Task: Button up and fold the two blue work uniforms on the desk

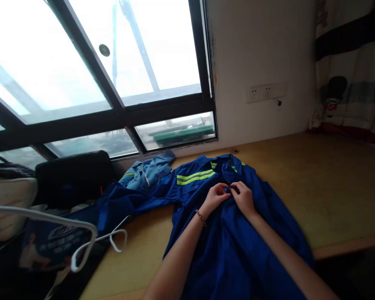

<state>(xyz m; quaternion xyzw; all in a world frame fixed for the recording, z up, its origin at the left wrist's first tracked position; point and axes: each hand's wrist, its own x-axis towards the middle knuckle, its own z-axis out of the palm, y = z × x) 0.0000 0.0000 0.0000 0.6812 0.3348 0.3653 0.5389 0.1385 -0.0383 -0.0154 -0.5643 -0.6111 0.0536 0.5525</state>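
A dark blue work jacket (196,225) with yellow-green and grey reflective stripes lies spread on the wooden table, its collar toward the wall and its lower part hanging toward me. Both hands meet at its front opening, below the collar. My left hand (217,196), with a bracelet at the wrist, pinches the front edge of the jacket. Close beside it, my right hand (243,199) is closed on the same edge, thumb and fingers together. A small button seems to sit between the fingertips, but they partly hide it. One jacket sleeve stretches out to the left.
A lighter blue garment (150,171) lies crumpled by the window. On the left are a black bag (75,177), a printed bag (56,241) and a white cable (90,233). Wall sockets (265,92) and a curtain (350,79) are at the right. The wooden table (325,179) extends rightward.
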